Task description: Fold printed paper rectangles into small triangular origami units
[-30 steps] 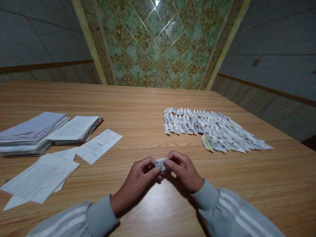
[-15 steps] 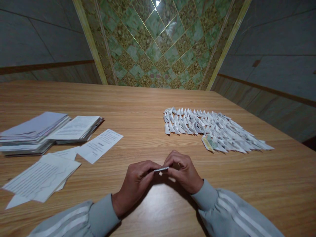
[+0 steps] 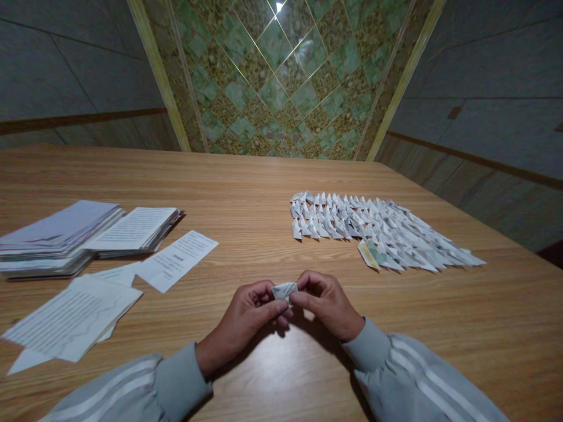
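A small folded piece of printed paper (image 3: 284,290) is held up between my two hands, over the near middle of the table. My left hand (image 3: 246,313) pinches its left side, thumb along the lower front edge and fingers behind. On the other side, my right hand (image 3: 328,302) grips the right corner between thumb and forefinger. The paper's broad face points toward me, wider at the top than at the bottom. Beyond my right hand stand rows of folded paper boats (image 3: 378,231), mostly white, with one yellow-green boat (image 3: 370,254) at the near left corner.
To the left lie a thick stack of paper sheets (image 3: 65,225) and a smaller printed stack (image 3: 134,228) beside it. Nearer are a single printed sheet (image 3: 176,261) and several loose overlapping sheets (image 3: 74,316). The wooden table (image 3: 211,187) reaches back toward a tiled wall (image 3: 281,88).
The folded paper has turned from edge-on to showing its broad face. My left thumb has shifted across its front, and left fingers now show beneath it.
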Demonstrator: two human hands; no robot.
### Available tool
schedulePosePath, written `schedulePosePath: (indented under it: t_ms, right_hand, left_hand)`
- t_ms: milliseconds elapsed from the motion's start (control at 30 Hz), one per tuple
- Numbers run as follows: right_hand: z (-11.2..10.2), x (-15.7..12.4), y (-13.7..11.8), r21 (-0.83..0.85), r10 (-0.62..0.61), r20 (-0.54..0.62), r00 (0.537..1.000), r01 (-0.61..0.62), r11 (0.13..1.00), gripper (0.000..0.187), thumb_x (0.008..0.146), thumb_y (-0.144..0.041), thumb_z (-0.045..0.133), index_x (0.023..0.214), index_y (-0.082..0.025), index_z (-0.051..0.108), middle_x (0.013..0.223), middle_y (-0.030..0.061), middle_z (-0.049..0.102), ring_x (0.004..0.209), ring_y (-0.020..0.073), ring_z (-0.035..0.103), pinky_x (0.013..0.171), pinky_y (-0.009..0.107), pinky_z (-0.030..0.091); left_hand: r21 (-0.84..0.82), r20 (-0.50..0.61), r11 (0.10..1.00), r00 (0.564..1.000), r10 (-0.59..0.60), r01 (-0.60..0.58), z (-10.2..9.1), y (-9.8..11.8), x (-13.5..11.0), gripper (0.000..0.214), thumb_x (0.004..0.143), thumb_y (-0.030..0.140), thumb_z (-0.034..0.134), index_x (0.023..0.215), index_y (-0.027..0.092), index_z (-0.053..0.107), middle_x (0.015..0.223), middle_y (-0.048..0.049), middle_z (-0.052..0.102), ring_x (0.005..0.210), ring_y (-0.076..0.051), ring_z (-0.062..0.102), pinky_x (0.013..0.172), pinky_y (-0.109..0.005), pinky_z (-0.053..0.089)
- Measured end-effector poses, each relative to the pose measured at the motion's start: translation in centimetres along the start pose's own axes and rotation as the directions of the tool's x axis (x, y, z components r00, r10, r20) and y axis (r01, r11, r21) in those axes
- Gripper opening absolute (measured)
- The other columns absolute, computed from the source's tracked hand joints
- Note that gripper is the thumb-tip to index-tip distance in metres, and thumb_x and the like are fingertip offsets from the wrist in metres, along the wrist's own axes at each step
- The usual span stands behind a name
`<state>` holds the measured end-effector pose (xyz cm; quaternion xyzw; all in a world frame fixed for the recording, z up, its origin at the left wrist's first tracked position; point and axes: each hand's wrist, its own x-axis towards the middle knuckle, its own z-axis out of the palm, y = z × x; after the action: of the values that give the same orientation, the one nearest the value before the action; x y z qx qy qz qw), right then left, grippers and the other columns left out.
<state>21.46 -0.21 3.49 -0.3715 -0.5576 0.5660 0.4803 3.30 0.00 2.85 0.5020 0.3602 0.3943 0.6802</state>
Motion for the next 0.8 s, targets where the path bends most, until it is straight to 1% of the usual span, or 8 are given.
schedulePosePath:
  t_ms: [100,200,267,433,500,633,733,800]
  right_hand:
    - [-0.23,0.07,0.07,-0.053,0.009,-0.004,1.0,-0.009,0.999,0.036,0.077,-0.049,0.074,0.071,-0.017,0.061,0.063,-0.0009,0.06,0.057,0.0118,0.052,0.057,0.025,0.04]
    - [-0.4,-0.02,0.07,-0.164,-0.039,-0.032,0.999,0.034,0.986,0.037,0.083,-0.05,0.067,0.069,-0.016,0.06,0.061,-0.0021,0.056,0.057,0.0109,0.047,0.056,0.024,0.037]
    - [-0.38,-0.08,0.05,-0.208,-0.058,-0.052,0.997,0.046,0.977,0.038,0.084,-0.05,0.066,0.068,-0.016,0.059,0.06,-0.0023,0.055,0.057,0.0109,0.046,0.055,0.024,0.035]
    - [-0.06,0.12,0.02,-0.157,-0.034,-0.126,0.991,0.014,0.987,0.042,0.08,-0.054,0.067,0.067,-0.016,0.057,0.06,-0.0021,0.056,0.056,0.0112,0.047,0.056,0.024,0.039]
    - [0.08,0.23,-0.08,-0.138,-0.029,-0.14,0.99,0.009,0.99,0.042,0.079,-0.055,0.068,0.067,-0.017,0.058,0.06,-0.0017,0.057,0.056,0.0116,0.048,0.056,0.024,0.041]
    - [0.22,0.17,-0.28,-0.134,-0.036,-0.115,0.993,0.021,0.991,0.038,0.081,-0.053,0.067,0.071,-0.017,0.059,0.064,-0.0006,0.06,0.06,0.0127,0.052,0.058,0.024,0.043]
    - [0.16,0.01,-0.21,-0.19,-0.059,-0.079,0.995,0.043,0.981,0.032,0.085,-0.048,0.064,0.083,-0.016,0.063,0.071,0.0004,0.061,0.064,0.0133,0.054,0.06,0.024,0.043]
    - [0.08,-0.08,-0.08,-0.253,-0.077,-0.071,0.995,0.056,0.966,0.028,0.087,-0.044,0.063,0.085,-0.016,0.064,0.071,0.0003,0.061,0.065,0.0134,0.053,0.059,0.024,0.042]
  left_hand:
    - [0.002,0.017,1.0,1.0,-0.02,0.02,-0.13,-0.13,0.27,0.032,0.072,0.039,0.081,0.073,0.012,0.065,0.065,-0.0066,0.073,0.054,-0.016,0.066,0.054,-0.028,0.054]
    - [-0.001,0.038,0.999,0.998,-0.045,0.045,-0.23,-0.46,0.44,0.033,0.072,0.04,0.082,0.076,0.012,0.065,0.067,-0.0073,0.073,0.054,-0.016,0.066,0.053,-0.028,0.054]
    - [-0.012,0.046,0.999,0.998,-0.052,0.052,-0.23,-0.63,0.47,0.034,0.073,0.041,0.081,0.078,0.012,0.065,0.068,-0.0072,0.074,0.054,-0.016,0.066,0.053,-0.027,0.053]
    - [-0.005,0.039,0.999,0.998,-0.05,0.05,-0.12,-0.46,0.4,0.036,0.08,0.047,0.074,0.083,0.011,0.066,0.07,-0.0084,0.074,0.057,-0.014,0.066,0.054,-0.022,0.048]
    - [-0.017,0.018,0.999,0.999,-0.038,0.038,-0.08,-0.3,0.44,0.036,0.081,0.047,0.073,0.084,0.012,0.067,0.069,-0.0069,0.072,0.057,-0.013,0.065,0.055,-0.022,0.048]
    - [-0.032,-0.059,0.999,0.998,0.004,-0.006,-0.09,0.0,0.58,0.032,0.077,0.042,0.077,0.086,0.013,0.068,0.069,-0.0029,0.069,0.058,-0.013,0.062,0.058,-0.023,0.049]
    - [0.034,-0.087,0.999,0.995,0.04,-0.038,-0.14,0.17,0.52,0.03,0.076,0.041,0.077,0.083,0.013,0.068,0.071,-0.0028,0.069,0.059,-0.013,0.062,0.059,-0.025,0.05]
    - [0.103,-0.075,0.993,0.995,0.072,-0.064,-0.13,0.18,0.35,0.027,0.077,0.04,0.075,0.08,0.014,0.069,0.069,-0.0022,0.068,0.059,-0.014,0.062,0.058,-0.025,0.05]
